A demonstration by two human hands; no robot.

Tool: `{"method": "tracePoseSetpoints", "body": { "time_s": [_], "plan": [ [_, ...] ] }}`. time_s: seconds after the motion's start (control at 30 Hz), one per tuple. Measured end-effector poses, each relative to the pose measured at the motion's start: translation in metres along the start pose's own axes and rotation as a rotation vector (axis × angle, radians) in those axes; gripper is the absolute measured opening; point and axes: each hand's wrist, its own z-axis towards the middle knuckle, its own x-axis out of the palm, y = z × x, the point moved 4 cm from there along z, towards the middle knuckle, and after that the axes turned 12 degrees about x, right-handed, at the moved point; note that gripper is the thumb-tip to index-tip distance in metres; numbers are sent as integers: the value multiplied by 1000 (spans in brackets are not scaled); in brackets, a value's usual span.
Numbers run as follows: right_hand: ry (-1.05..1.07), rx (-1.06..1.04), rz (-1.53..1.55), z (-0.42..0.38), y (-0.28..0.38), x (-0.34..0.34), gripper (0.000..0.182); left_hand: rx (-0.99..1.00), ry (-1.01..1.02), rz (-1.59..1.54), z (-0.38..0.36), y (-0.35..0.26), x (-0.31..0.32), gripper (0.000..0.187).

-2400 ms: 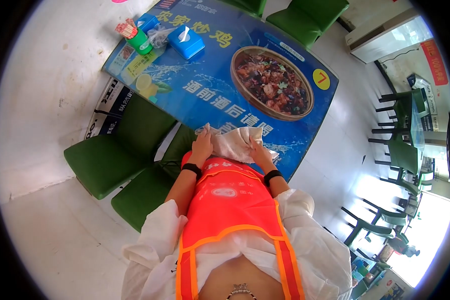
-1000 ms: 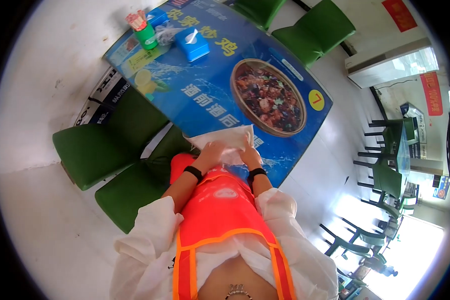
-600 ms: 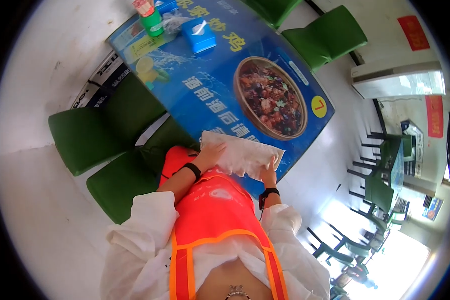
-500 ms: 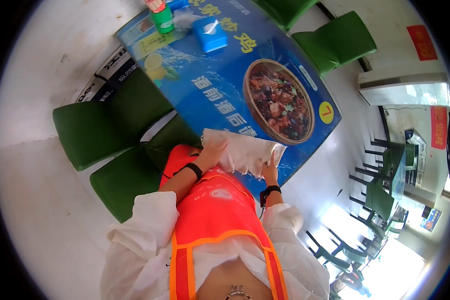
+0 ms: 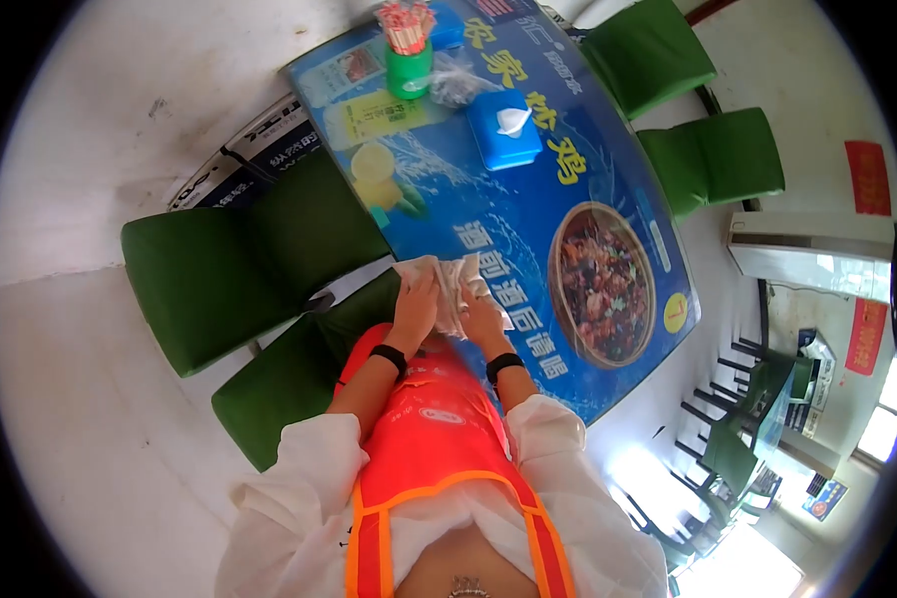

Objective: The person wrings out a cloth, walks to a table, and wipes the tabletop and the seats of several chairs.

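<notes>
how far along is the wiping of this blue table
Done: the blue table looks free of crumbs or spills, though fine dirt would not show.
In hand: left hand and right hand bunch the white cloth at the near edge.
Left: likely the far end, around the tissue box and green cup.

Bright daylight, window glare lower right; fisheye edges warped, perhaps blurred.

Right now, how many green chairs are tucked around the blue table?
4: two on the left side, one beside the wall and one nearest the person; two on the far right side, one at the top and one below it. More may be hidden.
</notes>
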Motion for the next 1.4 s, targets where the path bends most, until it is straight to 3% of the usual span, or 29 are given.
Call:
{"method": "tracePoseSetpoints", "body": {
  "time_s": [0.07,0.1,0.27,0.37,0.47,0.53,0.57,0.6,0.67,0.73,0.8,0.83,0.93,1.0,1.03,1.07,1.13,1.17,1.2,1.27,1.3,1.37,1.4],
  "plan": [
    [-73,-133,66,18,25,3,66,-61,-67,38,17,18,-21,38],
    [50,-86,-6,29,35,4,66,-116,-128,85,20,24,-29,36],
    [86,-160,55,62,80,-10,67,-134,-99,135,27,77,-35,31],
    [85,-180,77,64,91,-14,68,-165,17,204,28,85,-41,34],
    [59,-193,101,59,77,-2,68,-265,14,259,31,77,-31,31],
    [13,-198,135,50,53,7,67,-233,46,262,25,57,-25,30],
    [40,-187,279,42,34,10,66,-176,86,269,22,44,-22,29],
    [53,-178,435,36,19,7,66,-171,-42,155,19,33,-11,28],
    [73,53,460,18,-20,-3,66,-73,45,71,20,3,-6,27],
    [89,248,385,4,-77,7,70,147,-72,33,12,-38,-8,27],
    [52,447,480,-19,-128,6,72,196,180,-136,7,-71,7,29],
    [46,560,488,-33,-154,2,73,244,206,-131,6,-90,4,29],
    [-139,919,403,-84,-215,-16,61,443,161,-36,11,-132,10,34],
    [-173,1044,418,-117,-245,-15,55,427,-17,1,18,-147,22,34],
    [-253,1058,417,-132,-254,-11,52,446,0,-1,21,-154,26,34],
    [-239,1080,425,-142,-259,-1,52,358,-38,-10,27,-154,29,34],
    [-539,1059,463,-157,-262,2,54,278,-57,-17,41,-152,30,34],
    [-676,1020,581,-161,-259,1,56,85,-91,-93,50,-137,25,33],
    [-666,1031,585,-163,-253,-2,56,-113,-130,-166,51,-119,22,33],
    [-629,697,1305,-149,-236,-9,58,-251,-163,-115,48,-83,18,35],
    [-622,705,1310,-140,-228,-11,58,-251,-154,-110,47,-66,22,35],
    [-217,708,761,-112,-202,-6,58,-412,-252,177,40,-30,28,44],
    [-203,708,764,-103,-189,5,58,-418,-242,185,39,-20,27,44]
  ]
}}
